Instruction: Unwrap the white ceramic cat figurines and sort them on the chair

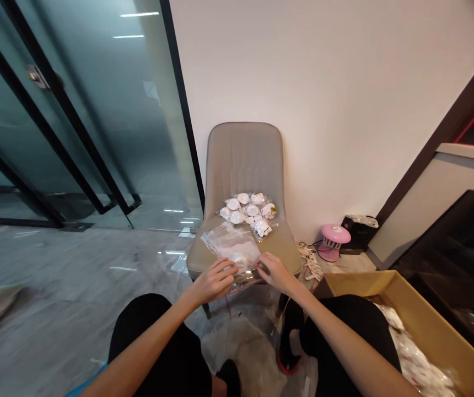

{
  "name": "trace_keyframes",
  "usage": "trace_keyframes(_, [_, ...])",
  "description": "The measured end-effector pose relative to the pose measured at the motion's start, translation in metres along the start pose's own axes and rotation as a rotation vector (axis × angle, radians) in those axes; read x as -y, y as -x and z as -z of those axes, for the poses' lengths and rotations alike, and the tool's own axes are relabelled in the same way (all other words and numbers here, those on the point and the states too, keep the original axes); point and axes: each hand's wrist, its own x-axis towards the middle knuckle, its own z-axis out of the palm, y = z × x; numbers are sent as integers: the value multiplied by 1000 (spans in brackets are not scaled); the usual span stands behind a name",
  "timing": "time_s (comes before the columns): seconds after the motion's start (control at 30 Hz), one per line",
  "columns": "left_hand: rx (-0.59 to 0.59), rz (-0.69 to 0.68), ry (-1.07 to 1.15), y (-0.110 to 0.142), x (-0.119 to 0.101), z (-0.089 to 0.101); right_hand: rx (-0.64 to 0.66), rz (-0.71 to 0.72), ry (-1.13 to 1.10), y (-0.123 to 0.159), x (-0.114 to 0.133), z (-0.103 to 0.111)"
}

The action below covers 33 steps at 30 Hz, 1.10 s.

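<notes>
A clear plastic bag (pixel 243 274) lies at the front edge of the chair seat, between my two hands. My left hand (pixel 216 280) has its fingers bent over the bag's left side. At the right side, my right hand (pixel 276 271) pinches the bag's edge. Something white and rounded shows at the bag, but I cannot make out whether it is inside. Just behind lies a stack of flat clear bags (pixel 231 240). Farther back on the seat sits a cluster of small white round items in clear wrappers (pixel 251 210).
The grey-beige chair (pixel 245 151) stands against a white wall. On my right, a cardboard box (pixel 361 281) holds many wrapped white items (pixel 413 353). A pink lamp-like device (pixel 333 241) and a black box (pixel 360 231) stand by the wall. Glass doors (pixel 108 110) are at left.
</notes>
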Motion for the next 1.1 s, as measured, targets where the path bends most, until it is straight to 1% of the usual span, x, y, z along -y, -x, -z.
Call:
trace_keyframes(0.1, [54,-51,54,1,10,4,2,29,-1,-3,4,5])
trace_keyframes(0.27, [69,-40,94,6,23,3,63,78,91,-2,9,9])
trace_keyframes(0.37, [45,25,118,7,26,1,89,92,103,-2,11,11])
trace_keyframes(0.5, [2,137,201,3,30,3,85,43,40,-8,13,18])
trace_keyframes(0.6, [8,203,270,1,32,6,70,4,-11,-13,14,19])
trace_keyframes(0.7, [8,266,326,0,30,7,13,-58,-33,-14,13,14])
trace_keyframes(0.8, [-34,339,393,0,26,5,-53,-112,-35,-14,9,3])
trace_keyframes(0.93, [-78,456,450,0,21,1,-135,-149,-16,-15,5,-8])
trace_keyframes(1.0, [-84,489,452,-1,20,1,-153,-152,-7,-16,5,-10])
trace_keyframes(1.1, [-87,492,432,-5,17,2,-127,-130,-1,-17,7,-12])
